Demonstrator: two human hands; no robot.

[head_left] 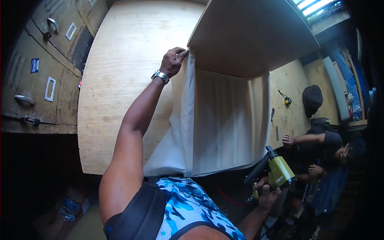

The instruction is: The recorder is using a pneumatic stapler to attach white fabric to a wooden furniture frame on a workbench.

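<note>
My left hand (173,61) reaches far forward and pinches the top edge of a white fabric (224,124) against the corner of a raised plywood panel (248,32). A metal watch sits on that wrist. The fabric hangs down from the panel in folds and spreads onto the plywood worktable (120,80). My right hand (267,196) is low at the right, gripping a yellow-green and black pneumatic staple gun (276,172) held away from the fabric.
Grey metal filing drawers (40,72) with handles stand left of the table. Another person (328,148) sits at the right, hands near the table edge. A small yellow tape measure (287,101) and a dark cap (312,99) lie on the right table surface.
</note>
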